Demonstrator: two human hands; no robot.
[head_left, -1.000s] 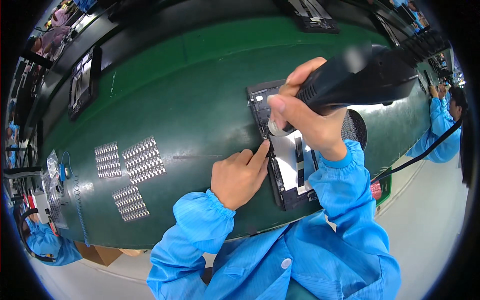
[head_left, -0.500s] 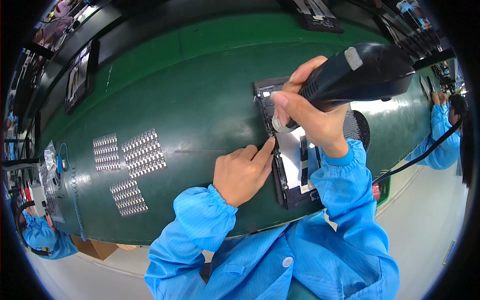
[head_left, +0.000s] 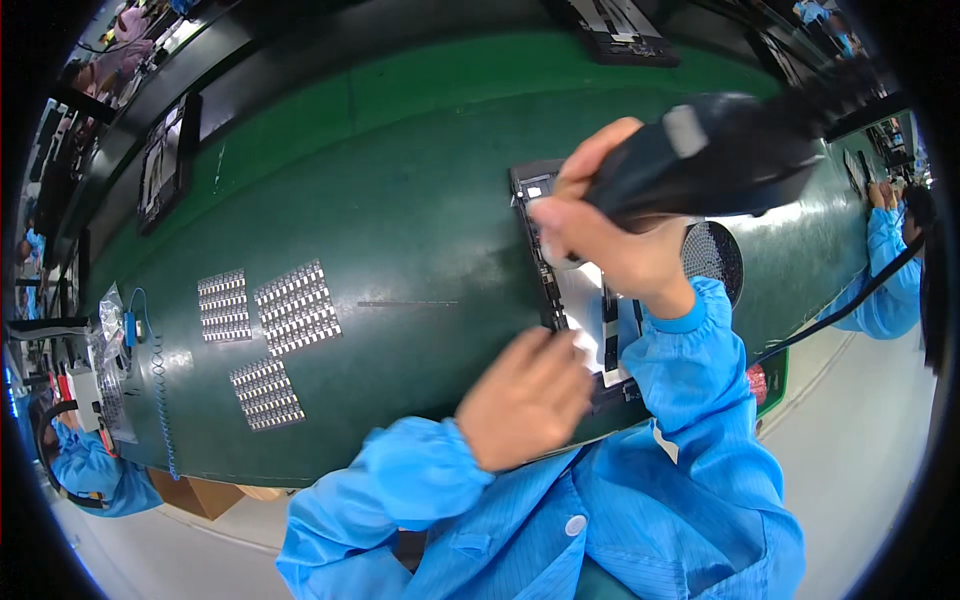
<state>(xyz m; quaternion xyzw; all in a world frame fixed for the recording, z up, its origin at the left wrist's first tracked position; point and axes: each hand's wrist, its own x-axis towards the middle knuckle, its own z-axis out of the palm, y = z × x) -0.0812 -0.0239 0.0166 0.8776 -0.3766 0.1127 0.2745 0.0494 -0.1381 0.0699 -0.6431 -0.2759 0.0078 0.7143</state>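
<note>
My right hand (head_left: 620, 235) is wrapped round a black electric screwdriver (head_left: 700, 160), its lower end hidden by my fingers. It stands over the upper part of a flat black device housing (head_left: 535, 187) with white panels inside. My left hand (head_left: 530, 400), smeared by motion, is at the housing's lower left edge. Its fingers look stretched out, and I see nothing in them. Close to my right wrist is a round dark dish (head_left: 713, 262) with a bumpy, shiny surface.
Three sheets of small parts (head_left: 298, 308) lie on the green table (head_left: 400, 200), left of a thin dark strip (head_left: 408, 303). A coiled blue cord (head_left: 158, 390) hangs at the left edge. More housings (head_left: 168, 165) stand behind. Co-workers (head_left: 885, 270) sit at both sides.
My left hand has moved from the housing's left edge down and right toward its lower part, its pointing finger no longer touching there. My right hand with the screwdriver has shifted slightly left.
</note>
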